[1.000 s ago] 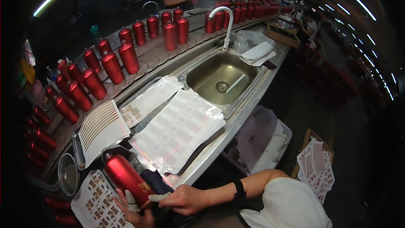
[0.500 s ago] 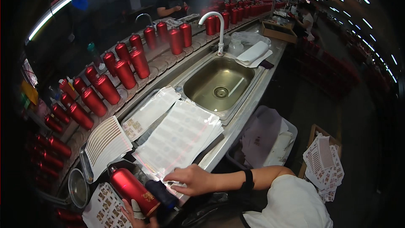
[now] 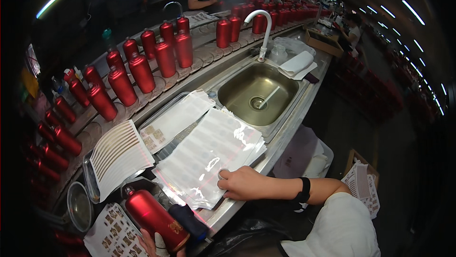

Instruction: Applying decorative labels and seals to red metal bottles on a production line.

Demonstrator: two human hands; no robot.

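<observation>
A glossy red bottle [image 3: 151, 214] with a small gold mark lies tilted at the lower left, its neck pointing away from me. My left hand [image 3: 153, 244] holds its near end, a white cover on one finger; part of this hand is cut off below. Beside the bottle rests a dark blue, rounded object [image 3: 189, 219]. My right hand [image 3: 242, 183] is at the right edge of a stack of translucent sheets [image 3: 209, 150], its fingers curled closed on the top sheet's edge. A sheet of brown and gold decals [image 3: 114, 233] sits left of the bottle.
Striped paper [image 3: 118, 155] and another decal sheet [image 3: 178, 119] lie beyond the bottle. A sink [image 3: 228, 98] with a white faucet [image 3: 266, 33] is set in the counter. Red bottles [image 3: 141, 72] line a track behind. A clear bowl [image 3: 80, 205] sits left; a tub [image 3: 323, 159] stands right.
My right hand has moved up and right, from beside the dark blue object to the sheets' right edge. Glare on the top sheet has shifted. My left hand stays on the bottle.
</observation>
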